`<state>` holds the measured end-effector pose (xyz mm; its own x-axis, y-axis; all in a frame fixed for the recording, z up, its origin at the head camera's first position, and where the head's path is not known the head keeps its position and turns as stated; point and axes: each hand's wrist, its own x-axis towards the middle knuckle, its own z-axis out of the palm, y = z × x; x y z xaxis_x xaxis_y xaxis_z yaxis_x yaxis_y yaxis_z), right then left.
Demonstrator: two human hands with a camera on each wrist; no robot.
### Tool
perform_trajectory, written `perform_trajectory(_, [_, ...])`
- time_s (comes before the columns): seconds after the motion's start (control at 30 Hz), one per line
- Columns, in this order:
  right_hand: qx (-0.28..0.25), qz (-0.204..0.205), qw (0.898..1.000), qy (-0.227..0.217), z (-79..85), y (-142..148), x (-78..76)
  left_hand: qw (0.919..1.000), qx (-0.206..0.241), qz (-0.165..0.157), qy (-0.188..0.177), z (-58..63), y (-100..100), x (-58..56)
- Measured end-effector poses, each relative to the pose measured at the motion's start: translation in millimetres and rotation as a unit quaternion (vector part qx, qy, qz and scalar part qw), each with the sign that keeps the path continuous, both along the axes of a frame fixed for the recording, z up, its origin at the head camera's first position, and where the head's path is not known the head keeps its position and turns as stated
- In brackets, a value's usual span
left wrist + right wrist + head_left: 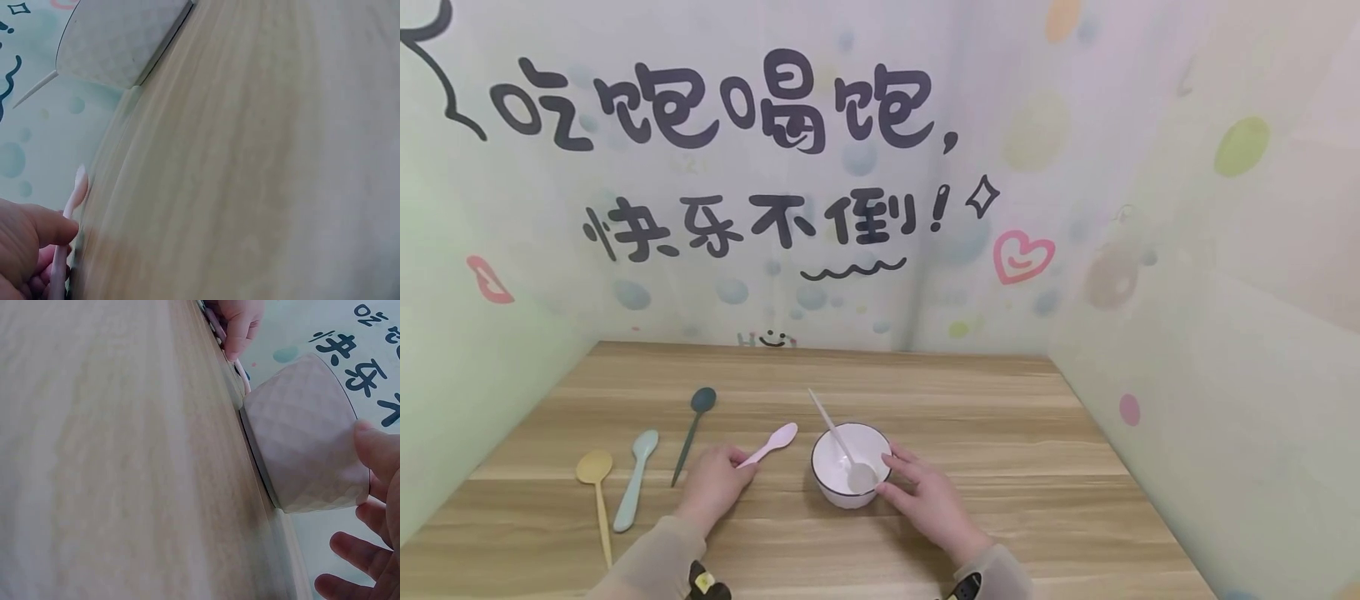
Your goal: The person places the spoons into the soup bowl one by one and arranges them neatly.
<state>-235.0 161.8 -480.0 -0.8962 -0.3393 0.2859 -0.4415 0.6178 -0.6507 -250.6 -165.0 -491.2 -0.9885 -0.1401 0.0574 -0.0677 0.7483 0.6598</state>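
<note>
My left hand (715,483) pinches the handle of a pink spoon (778,438) between thumb and fingers, its bowl end pointing right and away. In the left wrist view the spoon (80,187) lies low along the table. At its right stands a white bowl (847,500) with a dark rim and a faceted outside, upright on the wood. A pale grey-white spoon (827,417) leans in it, head down, handle over the far left rim. Beside the bowl's right rim, my right hand (928,500) touches it with thumb and forefinger; the other fingers (359,550) are spread.
Left of my left hand lie a dark teal spoon (703,400), a light blue spoon (638,471) and a yellow spoon (595,468). The wooden table (1000,417) meets a printed back wall (760,292) and pale side walls.
</note>
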Motion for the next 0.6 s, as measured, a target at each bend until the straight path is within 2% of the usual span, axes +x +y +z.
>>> perform_trajectory(0.2, [-0.002, -0.001, 1.000, -0.008, -0.3, 0, 0.4, 0.9995, 0.031, 0.002, -0.002, 2.0, -1, 2.6])
perform_trajectory(0.37, [0.003, -0.005, 1.000, -0.005, -1.1, 0, 0.9, 0.9973, 0.070, 0.000, -0.024, 6.9, -3, 5.7])
perform_trajectory(0.6, [-0.002, -0.004, 1.000, -0.003, -0.4, 0, 1.4, 0.9970, 0.068, -0.004, -0.036, 22.2, -9, 9.3])
